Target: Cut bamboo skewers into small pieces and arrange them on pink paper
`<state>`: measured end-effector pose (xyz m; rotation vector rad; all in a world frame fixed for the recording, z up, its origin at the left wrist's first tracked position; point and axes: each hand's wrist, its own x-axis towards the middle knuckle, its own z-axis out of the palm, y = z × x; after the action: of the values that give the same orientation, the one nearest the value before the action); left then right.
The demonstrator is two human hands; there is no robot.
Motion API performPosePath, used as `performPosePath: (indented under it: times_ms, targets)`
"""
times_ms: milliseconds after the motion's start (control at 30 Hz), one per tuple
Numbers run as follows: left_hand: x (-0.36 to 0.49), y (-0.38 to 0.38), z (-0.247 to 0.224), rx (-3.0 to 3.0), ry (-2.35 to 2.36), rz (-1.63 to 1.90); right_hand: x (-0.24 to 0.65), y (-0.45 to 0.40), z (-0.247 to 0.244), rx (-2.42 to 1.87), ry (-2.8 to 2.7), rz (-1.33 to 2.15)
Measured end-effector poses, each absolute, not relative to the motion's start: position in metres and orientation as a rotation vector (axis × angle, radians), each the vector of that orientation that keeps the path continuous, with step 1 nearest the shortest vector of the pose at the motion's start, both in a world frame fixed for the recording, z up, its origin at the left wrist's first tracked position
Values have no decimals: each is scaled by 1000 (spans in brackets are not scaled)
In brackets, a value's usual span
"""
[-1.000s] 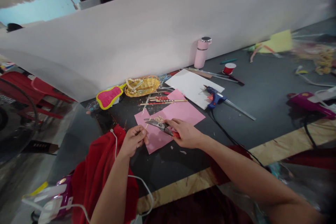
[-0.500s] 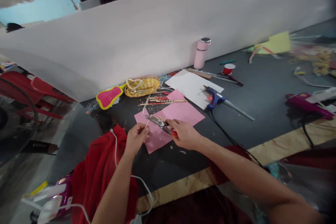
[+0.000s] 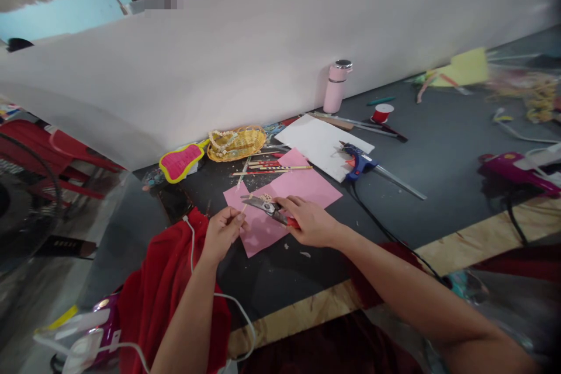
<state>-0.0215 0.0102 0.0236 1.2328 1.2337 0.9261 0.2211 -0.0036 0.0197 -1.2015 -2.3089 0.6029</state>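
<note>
My left hand (image 3: 224, 230) pinches a thin pale wooden stick (image 3: 247, 204), probably a chopstick like the others nearby. The stick's upper end lies at the blades of the pruning shears (image 3: 267, 207). My right hand (image 3: 309, 221) is wrapped round the red handles of the shears, whose blades point left toward the stick. Beneath both tools lies pink paper (image 3: 302, 187), with a small heap of pale cut bits (image 3: 265, 197) on it. Behind the paper are several patterned chopsticks (image 3: 272, 168) in red, black and pale wood.
A wicker basket (image 3: 239, 149) holds a beaded string. A pink-and-yellow paddle-shaped thing (image 3: 179, 163) lies beside it. Right of the paper are a white board (image 3: 319, 143), a blue glue gun (image 3: 360, 165) with its cord, a thread spool (image 3: 383, 113) and a pink bottle (image 3: 335, 87). Red cloth (image 3: 162, 269) covers the left edge.
My left hand has shifted slightly left and down, and the stick now slants more between the shears' blades. The right hand stays nearly in place.
</note>
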Motion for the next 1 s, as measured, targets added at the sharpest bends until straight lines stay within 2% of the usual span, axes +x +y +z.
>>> performPosePath:
  times_ms: [267, 567, 1000]
  targets:
    - [-26, 10, 25, 1177, 1086, 878, 219, -4, 19, -1164, -2308, 640]
    - [-20, 10, 26, 1136, 1118, 900, 212, -9, 19, -1317, -2331, 565]
    - [-28, 10, 25, 1082, 967, 795, 221, -2, 17, -1090, -2316, 654]
